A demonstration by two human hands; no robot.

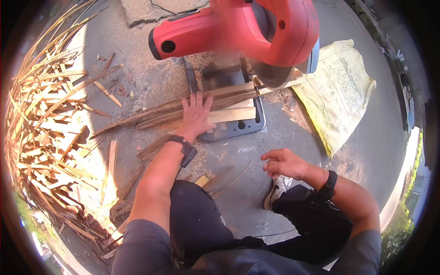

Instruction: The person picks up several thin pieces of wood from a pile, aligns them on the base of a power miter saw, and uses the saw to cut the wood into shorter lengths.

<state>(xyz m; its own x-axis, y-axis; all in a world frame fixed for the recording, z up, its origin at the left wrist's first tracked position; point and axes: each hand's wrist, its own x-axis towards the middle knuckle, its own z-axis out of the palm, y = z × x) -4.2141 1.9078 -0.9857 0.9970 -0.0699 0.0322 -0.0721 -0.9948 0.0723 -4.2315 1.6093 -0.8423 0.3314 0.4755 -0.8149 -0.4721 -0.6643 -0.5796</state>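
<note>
The bundle of long, pale, splintered wooden strips (201, 106) is laid left to right across the grey metal saw base (238, 128), under the red chop saw (256, 27). It is pressed flat by the left hand (197, 114), fingers spread; the right hand (285, 163), loosely curled and empty, is held well apart, nearer the body.

A grey concrete floor (256, 206) carries everything. At upper centre the saw's metal base (233, 126) sits on it. A pile of wood strips (46, 123) covers the left side (sunlit), and a yellow sack (341, 87) lies flat at the right.
</note>
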